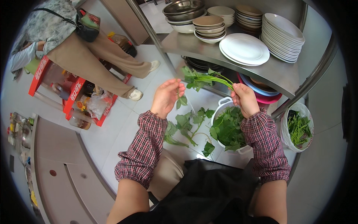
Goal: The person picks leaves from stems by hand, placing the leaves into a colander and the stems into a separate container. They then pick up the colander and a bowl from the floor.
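In my right hand point(246, 98) I grip the stem ends of a small bunch of leafy greens point(214, 79), its leaves pointing left. My left hand point(168, 94) pinches a thin stem with a small leaf point(181, 101) hanging below the fingers. Beneath my right wrist stands a white plastic basket point(222, 103) heaped with green leaves point(228, 128). Loose leafy stems point(186, 126) lie on the tiled floor left of the basket. To the right, a bin with a white plastic liner point(284, 131) holds cut green stems point(299, 128).
A stainless-steel shelf point(193, 47) ahead bears stacked bowls point(209, 29) and white plates point(244, 49). Coloured basins point(260, 86) sit below it. At upper left a person point(81, 53) stands by red drink crates point(74, 95). A curved cabinet point(56, 156) lies at lower left.
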